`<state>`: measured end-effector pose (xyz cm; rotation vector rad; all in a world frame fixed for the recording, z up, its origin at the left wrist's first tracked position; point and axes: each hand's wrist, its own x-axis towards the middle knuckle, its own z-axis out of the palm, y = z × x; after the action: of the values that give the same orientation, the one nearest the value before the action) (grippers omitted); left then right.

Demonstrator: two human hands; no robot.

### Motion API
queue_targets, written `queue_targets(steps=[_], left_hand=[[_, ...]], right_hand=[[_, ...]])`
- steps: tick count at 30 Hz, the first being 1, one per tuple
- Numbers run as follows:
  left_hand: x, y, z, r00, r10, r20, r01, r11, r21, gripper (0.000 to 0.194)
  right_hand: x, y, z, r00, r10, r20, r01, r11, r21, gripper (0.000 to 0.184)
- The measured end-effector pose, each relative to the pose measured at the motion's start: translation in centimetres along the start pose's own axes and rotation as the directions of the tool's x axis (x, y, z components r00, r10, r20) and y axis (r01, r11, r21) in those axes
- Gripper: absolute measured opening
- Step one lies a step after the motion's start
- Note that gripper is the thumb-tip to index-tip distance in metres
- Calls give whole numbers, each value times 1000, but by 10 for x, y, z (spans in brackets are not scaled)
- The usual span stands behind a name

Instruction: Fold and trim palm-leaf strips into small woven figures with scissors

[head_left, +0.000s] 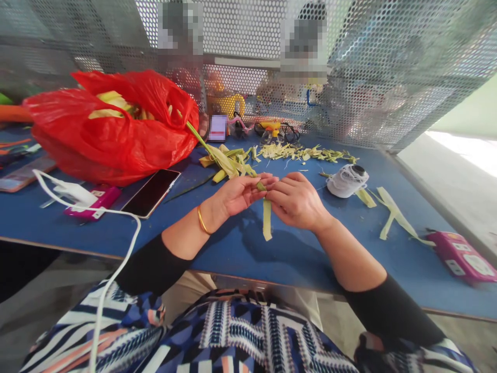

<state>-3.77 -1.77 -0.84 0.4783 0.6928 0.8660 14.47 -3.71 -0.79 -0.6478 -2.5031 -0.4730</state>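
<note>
A pale green leaf strip (267,220) hangs between my two hands above the blue table. My left hand (237,194), with a gold bangle at its wrist, has its palm turned up and its thumb and fingers pinched on the strip's upper, folded end. Curled fingers of my right hand (298,201) close on the same strip from the other side, hiding part of it. Just beyond my hands is a pile of husk-like leaves (229,163). A spool of white thread (347,181) stands to the right of my right hand.
A red plastic bag (116,134) of leaves fills the back left. Nearby are a phone (152,194), a magenta box (95,202) and a white cable (134,243). Leaf scraps (303,153) lie before a perforated metal screen (248,31). Another magenta box (462,256) sits right, beside cut strips (396,212).
</note>
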Motion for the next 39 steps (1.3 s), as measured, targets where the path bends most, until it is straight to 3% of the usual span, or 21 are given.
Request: queue_targets(steps=[5,7,10,12,15,19,21,24,27,30,35,37,39], left_hand=[[0,-2,1,997,64,-35,-62,997,52,31],[-1,-2,1,994,100,-32,-96,989,113,27],[-4,-2,2,998,38,54,-50,966,255,25],[-5,-3,3,990,-52,129,5,940,342,25],[-7,-5,1,969,-137,206,41,910,413,24],[-6,-6,-1,958,-166,235,50,899,434,24],[-6,-5,-1,965,-152,216,48,904,424,25],[-5,-3,2,985,-96,140,36,925,378,29],[-4,-2,3,998,-23,50,6,946,324,31],[-3,-2,1,999,52,7,-52,955,291,26],[-1,-3,-1,995,97,6,-96,961,259,23],[-2,-4,0,997,81,16,-82,960,267,23],[-2,-4,2,997,71,28,-76,951,301,22]], right_hand=[[0,-1,-1,1000,22,9,-23,997,80,24],[0,-1,-3,993,109,-52,-99,982,163,24],[-3,4,-2,903,410,-127,-367,891,269,27],[-6,11,5,838,540,-78,-489,807,333,29],[-11,19,21,867,493,75,-464,742,484,34],[-12,21,32,906,411,105,-392,717,576,21],[-10,20,27,912,401,83,-391,792,469,21],[-7,19,12,922,387,27,-386,907,171,29],[-7,20,1,929,371,0,-371,928,-30,32],[-7,21,-2,918,388,83,-384,921,-60,30],[-9,23,2,854,427,297,-453,891,21,25],[-9,23,2,847,453,279,-485,873,54,24],[-8,23,-1,849,496,183,-520,846,121,25]])
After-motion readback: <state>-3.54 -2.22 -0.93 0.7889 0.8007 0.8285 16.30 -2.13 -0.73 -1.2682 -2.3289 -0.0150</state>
